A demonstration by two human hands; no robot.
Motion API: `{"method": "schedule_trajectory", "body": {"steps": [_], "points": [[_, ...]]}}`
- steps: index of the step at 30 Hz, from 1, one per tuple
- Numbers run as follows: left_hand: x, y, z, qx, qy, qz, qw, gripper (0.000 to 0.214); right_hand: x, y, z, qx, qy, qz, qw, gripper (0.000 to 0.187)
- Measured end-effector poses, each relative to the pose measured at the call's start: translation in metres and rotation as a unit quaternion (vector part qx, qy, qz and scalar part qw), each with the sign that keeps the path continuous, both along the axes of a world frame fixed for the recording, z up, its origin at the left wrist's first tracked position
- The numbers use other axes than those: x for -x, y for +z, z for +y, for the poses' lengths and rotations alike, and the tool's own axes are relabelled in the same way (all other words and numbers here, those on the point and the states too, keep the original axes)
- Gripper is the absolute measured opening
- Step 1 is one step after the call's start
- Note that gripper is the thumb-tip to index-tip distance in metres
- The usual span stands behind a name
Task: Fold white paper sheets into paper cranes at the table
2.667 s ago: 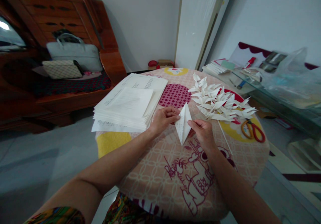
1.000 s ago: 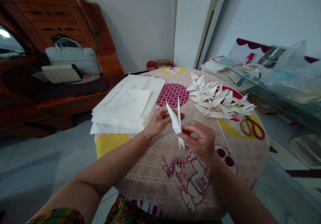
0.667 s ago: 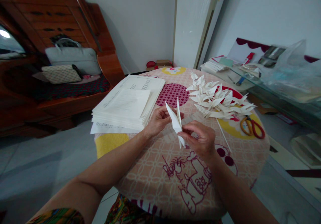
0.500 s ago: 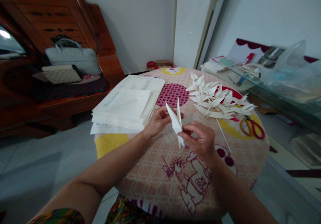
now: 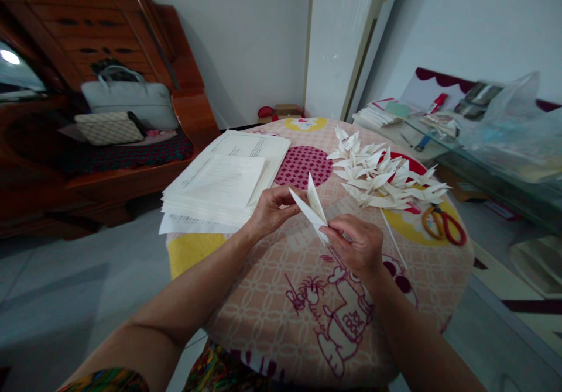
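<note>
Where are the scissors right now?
In the head view, the scissors lie near the right edge of the cloth-covered table, by the near right end of the pile of folded papers, to the right of the right hand.

We hold one folded white paper piece [image 5: 312, 214] aslant above the tabletop [image 5: 272, 304], its two slim points parted in an upward V, its lower end pinched by our right fingers [image 5: 346, 222].

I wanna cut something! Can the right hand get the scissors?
Probably yes: the right hand has only a thin white stick lying between it and the scissors. But it's pinching the folded paper, so it likely must let go first.
</note>
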State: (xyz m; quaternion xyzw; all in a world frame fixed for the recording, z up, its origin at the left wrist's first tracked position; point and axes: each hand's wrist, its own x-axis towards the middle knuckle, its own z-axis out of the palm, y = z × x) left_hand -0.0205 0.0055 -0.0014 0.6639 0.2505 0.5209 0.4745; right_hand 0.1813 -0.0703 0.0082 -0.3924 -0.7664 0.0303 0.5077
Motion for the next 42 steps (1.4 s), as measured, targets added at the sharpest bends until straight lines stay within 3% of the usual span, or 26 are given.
{"method": "schedule_trajectory", "body": {"steps": [8,23,28,38,42], "points": [[-0.006,0.01,-0.005,-0.014,-0.076,0.023,0.997,0.03,0.003,0.0,0.002,0.007,0.001,0.012,1.0,0.019],[-0.017,0.008,-0.016,-0.035,0.002,0.038,0.999,0.036,0.006,0.0,0.002,0.044,0.043,-0.025,0.998,0.026],[-0.018,0.01,-0.02,-0.049,-0.016,0.048,0.998,0.028,0.004,-0.004,0.002,0.101,0.055,-0.011,0.993,0.04],[-0.015,0.017,-0.025,-0.036,-0.037,0.065,0.997,0.035,0.009,-0.001,-0.001,0.131,0.063,0.038,0.989,0.031],[-0.016,0.018,-0.027,-0.01,-0.04,0.057,0.998,0.032,0.01,-0.003,-0.002,0.132,0.047,0.036,0.99,0.036]]}}
